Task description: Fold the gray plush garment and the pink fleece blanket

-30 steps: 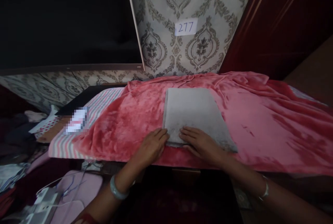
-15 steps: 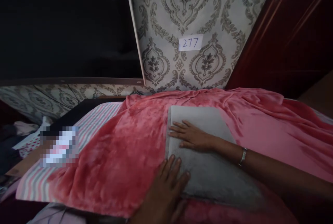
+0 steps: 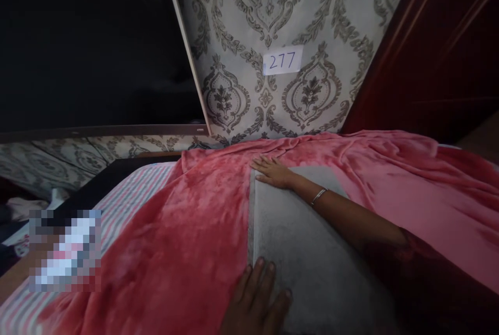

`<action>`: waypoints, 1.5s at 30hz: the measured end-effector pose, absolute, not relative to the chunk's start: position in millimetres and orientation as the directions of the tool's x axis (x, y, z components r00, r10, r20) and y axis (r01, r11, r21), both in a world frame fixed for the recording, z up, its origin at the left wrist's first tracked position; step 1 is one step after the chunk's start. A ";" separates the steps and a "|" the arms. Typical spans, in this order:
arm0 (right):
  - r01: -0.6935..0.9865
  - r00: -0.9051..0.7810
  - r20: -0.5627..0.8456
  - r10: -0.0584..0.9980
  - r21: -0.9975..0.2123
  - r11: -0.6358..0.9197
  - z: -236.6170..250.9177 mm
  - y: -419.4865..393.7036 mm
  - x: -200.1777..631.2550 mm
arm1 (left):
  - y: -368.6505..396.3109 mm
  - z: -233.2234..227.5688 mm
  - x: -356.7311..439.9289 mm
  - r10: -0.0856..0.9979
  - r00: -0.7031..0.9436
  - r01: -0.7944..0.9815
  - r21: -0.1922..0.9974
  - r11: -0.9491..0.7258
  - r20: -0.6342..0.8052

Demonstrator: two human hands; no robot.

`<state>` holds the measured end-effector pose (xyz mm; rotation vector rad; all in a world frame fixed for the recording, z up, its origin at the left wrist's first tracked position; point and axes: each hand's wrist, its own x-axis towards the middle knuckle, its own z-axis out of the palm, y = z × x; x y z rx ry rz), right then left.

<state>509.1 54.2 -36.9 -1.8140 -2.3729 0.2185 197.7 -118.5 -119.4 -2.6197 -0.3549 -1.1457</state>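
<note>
A grey folded cloth [image 3: 304, 241] lies flat on a red plush blanket [image 3: 187, 252], with a paler strip along its left edge. My right hand [image 3: 273, 171] rests palm down at the cloth's far left corner, fingers stretched out and reaching just past its edge. Nearer to me, my left hand [image 3: 257, 298] lies over the cloth's left edge with its fingers spread. Neither hand grips anything. The near end of the cloth runs out of view, and my right forearm and dark sleeve hide part of its right side.
A striped sheet [image 3: 136, 189] shows under the blanket at left, beside a blurred-out object [image 3: 66, 252]. Behind stand a large dark screen [image 3: 97, 49] and patterned wallpaper [image 3: 265, 98] bearing a "277" label [image 3: 283, 60]. Dark red glossy panel [image 3: 429, 65] at right.
My right hand has moved away from me, from the cloth's middle to its far left corner. My left hand stays at the left edge. The camera view has shifted slightly.
</note>
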 end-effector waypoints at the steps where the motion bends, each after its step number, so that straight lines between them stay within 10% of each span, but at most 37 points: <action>1: 0.950 -0.246 0.032 0.969 -0.189 0.248 -34.4 52.8 507.1 | -117.9 -113.2 193.7 0.113 0.712 0.299 -0.154 -0.942 0.693; 16: 0.861 -0.437 0.045 0.898 -0.269 0.432 -12.5 -134.6 495.2 | -138.2 -30.7 212.5 0.081 0.865 0.115 -0.039 -0.993 0.496; 25: 0.899 -0.318 0.036 0.947 -0.305 0.314 -28.0 -71.0 553.7 | -148.5 -92.2 238.9 0.107 0.872 0.256 -0.259 -0.931 0.478; 36: 0.970 -0.042 0.005 0.999 -0.240 0.042 -22.8 -11.3 584.4 | -144.6 -98.0 238.6 0.125 0.859 0.264 -0.221 -0.939 0.497; 45: 0.957 -0.166 0.138 0.976 -0.218 0.193 -5.7 -107.0 556.9 | -159.9 -46.7 239.7 0.122 0.921 0.170 -0.099 -0.981 0.369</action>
